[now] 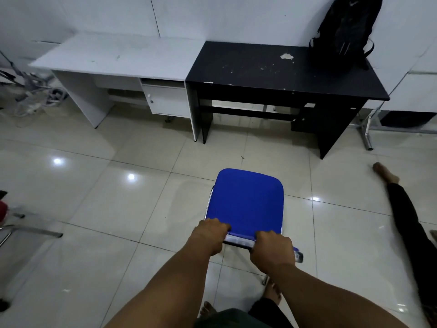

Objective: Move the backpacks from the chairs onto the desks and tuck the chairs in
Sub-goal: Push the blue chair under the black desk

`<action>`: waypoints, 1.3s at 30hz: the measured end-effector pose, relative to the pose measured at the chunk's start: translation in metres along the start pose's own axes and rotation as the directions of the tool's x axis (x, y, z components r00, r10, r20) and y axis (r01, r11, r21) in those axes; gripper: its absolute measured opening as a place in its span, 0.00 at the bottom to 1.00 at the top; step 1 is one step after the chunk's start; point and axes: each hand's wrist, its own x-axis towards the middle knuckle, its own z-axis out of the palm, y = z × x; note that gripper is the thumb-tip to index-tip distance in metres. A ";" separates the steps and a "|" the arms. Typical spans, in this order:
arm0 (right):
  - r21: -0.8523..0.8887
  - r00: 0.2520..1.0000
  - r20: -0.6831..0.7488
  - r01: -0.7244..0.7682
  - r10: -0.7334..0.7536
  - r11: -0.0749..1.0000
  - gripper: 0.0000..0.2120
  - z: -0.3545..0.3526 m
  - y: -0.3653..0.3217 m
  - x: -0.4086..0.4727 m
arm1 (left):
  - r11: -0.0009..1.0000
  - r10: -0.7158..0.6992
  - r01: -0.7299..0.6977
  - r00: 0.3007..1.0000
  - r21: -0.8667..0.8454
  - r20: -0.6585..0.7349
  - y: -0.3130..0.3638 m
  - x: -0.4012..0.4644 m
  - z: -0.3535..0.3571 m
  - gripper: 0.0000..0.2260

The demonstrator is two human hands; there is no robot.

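Observation:
A blue padded chair point(246, 200) with a chrome frame stands on the tiled floor, a short way in front of the black desk point(272, 74). My left hand point(211, 235) and my right hand point(272, 249) both grip the top of its backrest, side by side. The seat is bare. A black backpack point(347, 31) stands upright on the black desk's far right corner, leaning on the wall. To the left of it, touching, is a white desk point(113, 55) with a bare top.
Another person's leg and bare foot point(387, 176) lie on the floor at the right. A second chair's chrome frame point(28, 230) shows at the left edge. Cables and a power strip point(33, 100) lie left of the white desk. My bare feet are below the chair.

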 end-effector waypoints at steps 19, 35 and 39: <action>-0.048 0.978 0.086 0.197 -0.192 0.979 0.12 -0.007 0.012 0.012 | 0.999 0.044 -0.046 0.996 -0.024 -0.074 -0.003 0.006 0.001 0.27; -0.093 0.974 0.079 0.219 -0.212 0.971 0.12 -0.025 0.032 0.056 | 1.000 -0.001 -0.002 0.985 -0.017 -0.172 0.004 0.043 -0.007 0.20; -0.054 0.972 0.076 0.226 -0.222 0.973 0.12 -0.030 0.037 0.069 | 1.000 -0.016 0.013 0.983 -0.016 -0.184 0.005 0.054 -0.017 0.20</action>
